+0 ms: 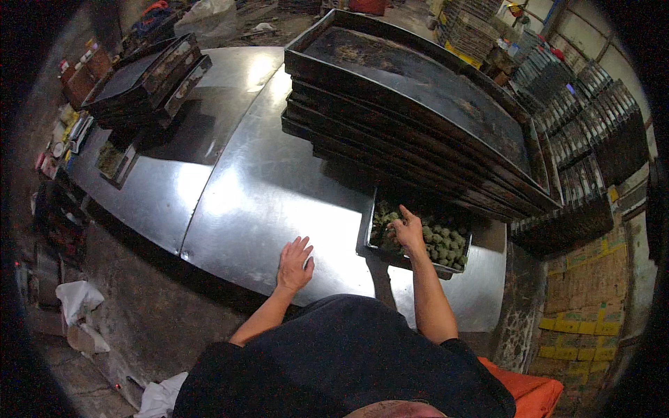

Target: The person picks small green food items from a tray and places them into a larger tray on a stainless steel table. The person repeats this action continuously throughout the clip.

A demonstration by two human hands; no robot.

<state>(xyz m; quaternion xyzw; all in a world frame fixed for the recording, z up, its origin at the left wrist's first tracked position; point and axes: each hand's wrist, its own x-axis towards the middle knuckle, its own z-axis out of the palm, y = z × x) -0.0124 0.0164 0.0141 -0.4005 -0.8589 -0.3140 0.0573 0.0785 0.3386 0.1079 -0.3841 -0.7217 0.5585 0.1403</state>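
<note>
My left hand (295, 265) is spread above or on the sheet-metal tabletop (251, 219), with nothing in it. To the right, my right hand (408, 230) reaches into a rectangular metal tray (450, 269). Many greenish round balls (444, 241), of some dough-like or plant material, fill the tray in rows. The right index finger points outward while the other fingers curl down among the balls at the tray's left part. Whether those fingers grip a ball is hidden.
Behind the tray rises a tall stack of large dark trays (413, 94). Smaller trays (146, 78) are stacked at the far left, near a small box of greenish material (111, 159). More racked trays (580, 120) and taped cardboard (585, 303) stand at the right.
</note>
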